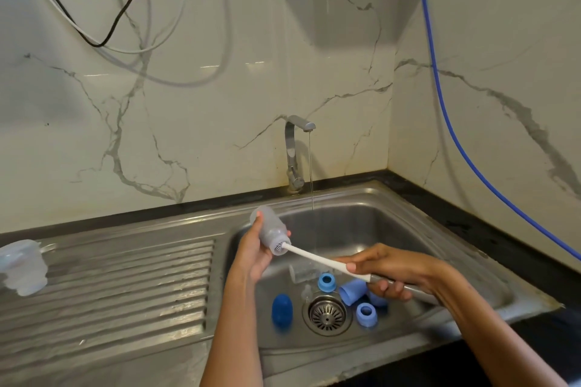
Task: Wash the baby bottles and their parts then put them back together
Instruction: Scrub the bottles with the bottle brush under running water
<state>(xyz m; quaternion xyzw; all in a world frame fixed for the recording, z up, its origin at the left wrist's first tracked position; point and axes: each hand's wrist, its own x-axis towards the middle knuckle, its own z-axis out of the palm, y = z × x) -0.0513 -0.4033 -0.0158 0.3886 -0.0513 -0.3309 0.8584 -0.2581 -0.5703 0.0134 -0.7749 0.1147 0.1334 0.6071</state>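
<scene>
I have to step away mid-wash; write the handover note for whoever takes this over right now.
Left hand grips a translucent plastic baby bottle, mouth tilted toward the right hand.
Right hand holds a white-handled bottle brush, its head inside the bottle.
The steel tap runs a thin stream into the stainless sink.
In the basin near the drain: dark blue cap, two light blue screw rings, light blue cap, a clear part.
Another clear bottle piece sits on the drainboard.
Done: scrubbing under way. Left: rinse, wash the parts, reassemble.
</scene>
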